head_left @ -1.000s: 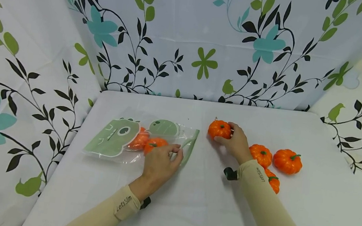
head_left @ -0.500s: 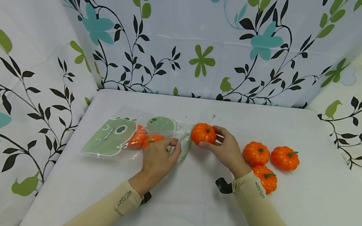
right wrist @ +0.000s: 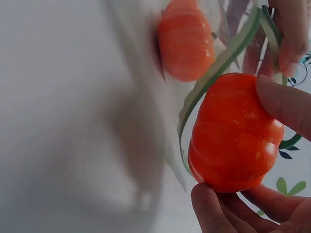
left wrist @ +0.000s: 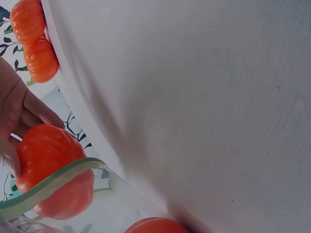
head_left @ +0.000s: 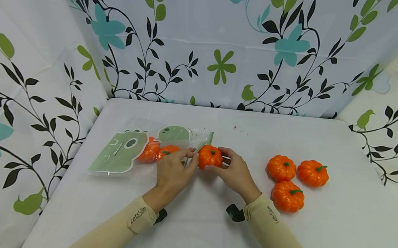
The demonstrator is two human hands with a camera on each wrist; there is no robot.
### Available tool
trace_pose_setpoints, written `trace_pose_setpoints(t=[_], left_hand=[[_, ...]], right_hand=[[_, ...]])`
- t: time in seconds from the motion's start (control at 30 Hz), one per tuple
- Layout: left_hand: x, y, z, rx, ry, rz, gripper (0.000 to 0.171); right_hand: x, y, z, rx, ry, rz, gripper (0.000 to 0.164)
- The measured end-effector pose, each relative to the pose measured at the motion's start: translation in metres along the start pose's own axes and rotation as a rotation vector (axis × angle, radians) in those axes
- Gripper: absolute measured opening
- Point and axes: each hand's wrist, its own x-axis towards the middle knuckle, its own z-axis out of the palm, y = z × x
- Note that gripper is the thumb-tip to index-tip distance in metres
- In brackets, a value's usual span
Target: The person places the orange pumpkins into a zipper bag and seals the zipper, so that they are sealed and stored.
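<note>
A clear zip bag (head_left: 117, 156) printed with a green cartoon creature lies on the left of the table, with two orange toy pumpkins (head_left: 148, 151) inside. My left hand (head_left: 174, 174) pinches the rim near the bag's mouth. Between the fingers and thumb of my right hand (head_left: 236, 175) is another small orange pumpkin (head_left: 211, 157). In the right wrist view, this pumpkin (right wrist: 235, 136) sits at the green-edged mouth (right wrist: 221, 68), which stands apart. The left wrist view shows the rim (left wrist: 51, 187) crossing in front of it, part of the pumpkin seen through the plastic.
Three more toy pumpkins stand close together on the right: one at the back (head_left: 281, 168), one farther right (head_left: 312, 173) and one in front (head_left: 287, 197). A white cloth covers the table (head_left: 202, 229). Patterned curtains (head_left: 226, 42) hang around it.
My right hand has carried its pumpkin leftward, from right of the bag to the bag's mouth. My left hand has kept its grip on the rim. The three pumpkins on the right are now uncovered.
</note>
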Motion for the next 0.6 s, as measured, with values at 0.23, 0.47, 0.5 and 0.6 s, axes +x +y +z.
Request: trace_pose_setpoints(t=[0.23,0.47,0.5,0.6], left_hand=[[-0.002,0.000,0.000,-0.007,0.017,0.046,0.015],[-0.005,-0.003,0.001,0.012,0.051,0.133,0.013],[-0.005,-0.003,0.001,0.012,0.055,0.142,0.013],[-0.006,-0.003,0.002,0.013,0.062,0.158,0.013]], right_hand=[[-0.001,-0.002,0.015,0.030,0.002,-0.051,0.079],[0.000,-0.002,0.027,0.032,-0.009,-0.101,0.071],[0.001,-0.003,0.028,0.028,-0.012,-0.106,0.070],[0.001,-0.004,0.031,0.015,-0.016,-0.115,0.068]])
